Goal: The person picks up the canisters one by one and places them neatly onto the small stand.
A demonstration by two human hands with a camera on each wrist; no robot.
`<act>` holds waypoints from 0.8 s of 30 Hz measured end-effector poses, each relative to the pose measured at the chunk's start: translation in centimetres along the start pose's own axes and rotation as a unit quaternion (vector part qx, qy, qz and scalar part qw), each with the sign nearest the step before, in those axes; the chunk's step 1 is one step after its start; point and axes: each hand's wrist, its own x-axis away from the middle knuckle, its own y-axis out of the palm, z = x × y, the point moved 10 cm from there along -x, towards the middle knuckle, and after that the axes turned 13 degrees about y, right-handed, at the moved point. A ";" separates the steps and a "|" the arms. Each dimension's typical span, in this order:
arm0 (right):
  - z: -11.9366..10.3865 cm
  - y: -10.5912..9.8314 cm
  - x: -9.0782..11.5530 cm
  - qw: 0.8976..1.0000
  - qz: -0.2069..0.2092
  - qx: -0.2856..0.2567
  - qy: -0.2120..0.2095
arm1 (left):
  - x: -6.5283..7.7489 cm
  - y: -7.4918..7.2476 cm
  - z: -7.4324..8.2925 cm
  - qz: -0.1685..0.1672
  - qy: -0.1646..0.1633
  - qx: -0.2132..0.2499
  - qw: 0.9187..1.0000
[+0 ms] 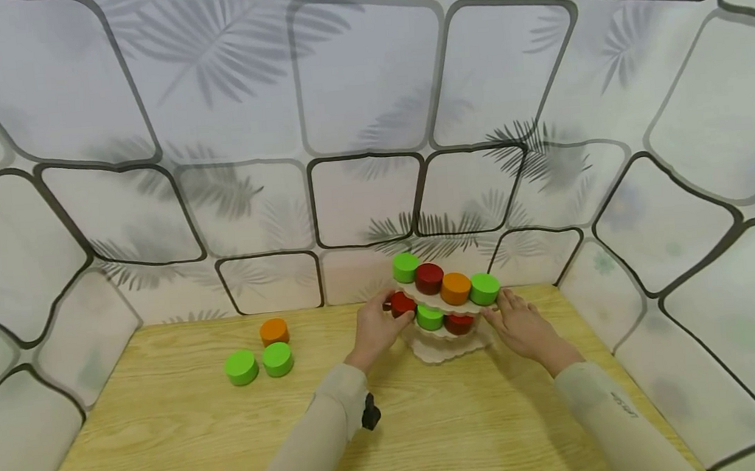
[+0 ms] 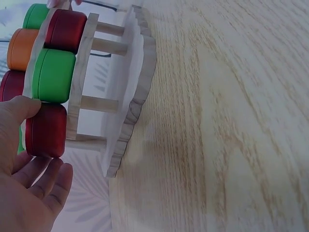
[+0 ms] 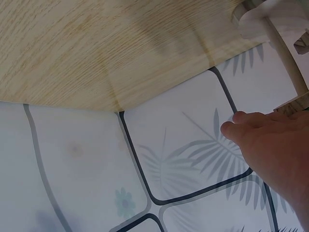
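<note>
A tiered wooden stand (image 1: pixel 449 347) with scalloped edges carries round tins in green, dark red and orange. My left hand (image 1: pixel 378 331) holds a dark red tin (image 2: pixel 46 130) at the left end of its middle tier, thumb on one side and fingers on the other. Beside that tin on the same tier are a green tin (image 2: pixel 54 76) and another dark red tin (image 1: pixel 459 324). At the right end of the top tier, next to a green tin (image 1: pixel 484 289), my right hand (image 1: pixel 524 325) grips the stand's edge; its fingers are partly hidden.
Left on the wooden table (image 1: pixel 186 428) stand an orange tin (image 1: pixel 274 331) and two green tins, one green tin (image 1: pixel 241 367) farther left. Patterned wall covering (image 1: pixel 375 199) rises behind the table and along its sides, close behind the stand.
</note>
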 end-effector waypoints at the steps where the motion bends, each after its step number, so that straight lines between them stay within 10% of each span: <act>1: 0.0 0.0 0.0 1.000 0.000 0.000 0.000 | 0.0 0.0 0.1 -0.001 -0.001 -0.001 1.000; 24: 0.0 0.0 -0.1 1.000 -0.003 -0.001 0.001 | -0.8 0.4 0.4 -0.009 -0.005 0.008 1.000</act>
